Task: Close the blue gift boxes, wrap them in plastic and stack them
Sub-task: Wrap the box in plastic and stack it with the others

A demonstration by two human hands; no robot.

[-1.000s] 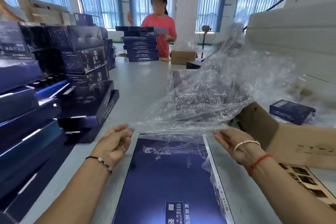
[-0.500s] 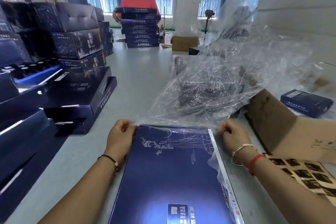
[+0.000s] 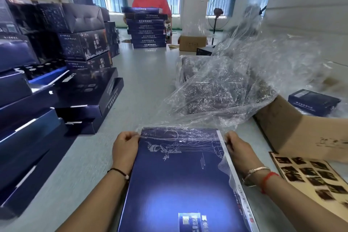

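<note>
Nearest, blue gift box laid flat between 2 hands, plastic film edge pinched at its far corners by left hand and right hand, film billowed beyond, stacked boxes seen farther off.

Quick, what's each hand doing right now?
Left hand: pinches the plastic film at the blue gift box.
Right hand: pinches the film too.

Bright window backlight, blurred, warped edges
</note>
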